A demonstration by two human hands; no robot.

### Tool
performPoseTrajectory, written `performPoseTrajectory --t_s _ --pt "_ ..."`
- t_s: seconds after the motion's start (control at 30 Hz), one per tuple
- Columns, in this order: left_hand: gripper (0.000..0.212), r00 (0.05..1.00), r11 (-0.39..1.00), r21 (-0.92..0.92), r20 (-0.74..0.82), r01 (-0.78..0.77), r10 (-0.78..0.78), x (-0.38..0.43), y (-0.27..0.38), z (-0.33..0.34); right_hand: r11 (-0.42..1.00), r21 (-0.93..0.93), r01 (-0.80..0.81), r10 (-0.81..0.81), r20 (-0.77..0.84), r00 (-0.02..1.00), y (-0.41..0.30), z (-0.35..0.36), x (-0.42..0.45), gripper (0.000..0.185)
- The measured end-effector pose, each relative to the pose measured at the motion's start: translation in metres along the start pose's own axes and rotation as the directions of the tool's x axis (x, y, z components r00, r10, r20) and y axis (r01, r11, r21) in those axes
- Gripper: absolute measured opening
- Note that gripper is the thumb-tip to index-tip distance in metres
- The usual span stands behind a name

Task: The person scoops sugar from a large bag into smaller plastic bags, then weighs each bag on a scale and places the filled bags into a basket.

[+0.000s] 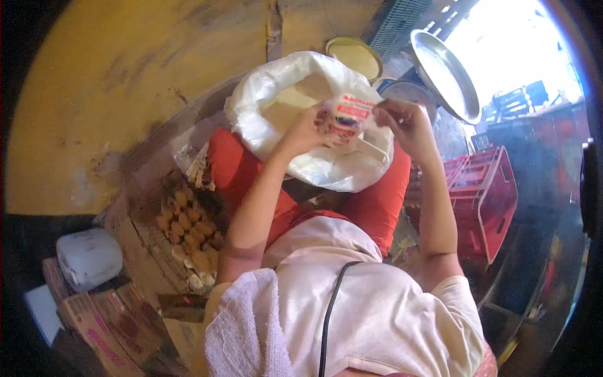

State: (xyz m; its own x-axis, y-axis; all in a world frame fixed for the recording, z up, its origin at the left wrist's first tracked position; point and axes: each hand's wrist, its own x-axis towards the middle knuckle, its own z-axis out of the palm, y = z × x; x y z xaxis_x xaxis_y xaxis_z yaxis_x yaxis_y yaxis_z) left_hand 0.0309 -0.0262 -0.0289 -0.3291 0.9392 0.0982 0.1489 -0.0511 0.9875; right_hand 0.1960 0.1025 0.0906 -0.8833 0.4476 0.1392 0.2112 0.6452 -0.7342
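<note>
A small clear plastic bag with red print (351,118) is in my left hand (308,128), over a large open sack. My right hand (409,123) has its fingertips pinched at the bag's right edge; blur hides the exact grip. The wide white plastic sack (249,110) stands between my knees with its rim rolled outward. Pale, cream-coloured contents (282,110) show inside it. A whitish handle-like piece (374,150) lies at the sack's near right side, below the small bag. What the small bag holds is not clear.
At my left are brown egg-shaped things (191,226), a cardboard box (103,325) and a whitish plastic jerrycan (89,259). To the right stands a red plastic crate (485,202). A metal pan (445,75) and a round yellowish lid (355,56) are beyond the sack.
</note>
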Motion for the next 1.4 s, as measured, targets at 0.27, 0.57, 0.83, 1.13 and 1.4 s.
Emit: performPoseTrajectory --t_s 0.27,0.57,0.83,1.13,1.4 --pt "0.028 0.982 0.819 0.549 -0.169 0.168 -0.088 0.024 -0.032 -0.024 0.765 -0.618 0.182 -0.444 -0.3 0.845 -0.008 -0.167 0.033 0.017" --pt "0.033 0.895 0.735 0.514 -0.299 0.442 -0.33 -0.004 0.008 -0.015 0.734 -0.646 -0.207 -0.083 -0.388 0.918 0.078 -0.163 0.008 0.021" --pt "0.049 0.994 0.741 0.672 -0.092 0.017 0.061 -0.018 -0.001 -0.025 0.794 -0.565 -0.226 -0.047 -0.427 0.903 0.104 -0.165 -0.019 0.023" --pt "0.049 0.979 0.74 0.673 -0.153 0.004 0.134 -0.027 0.005 -0.018 0.713 -0.671 -0.202 -0.06 -0.345 0.937 0.077 -0.171 -0.02 0.042" --pt "0.041 0.909 0.805 0.546 -0.172 -0.232 0.378 -0.018 0.063 -0.034 0.677 -0.713 0.183 -0.353 -0.096 0.931 0.018 -0.166 0.045 0.022"
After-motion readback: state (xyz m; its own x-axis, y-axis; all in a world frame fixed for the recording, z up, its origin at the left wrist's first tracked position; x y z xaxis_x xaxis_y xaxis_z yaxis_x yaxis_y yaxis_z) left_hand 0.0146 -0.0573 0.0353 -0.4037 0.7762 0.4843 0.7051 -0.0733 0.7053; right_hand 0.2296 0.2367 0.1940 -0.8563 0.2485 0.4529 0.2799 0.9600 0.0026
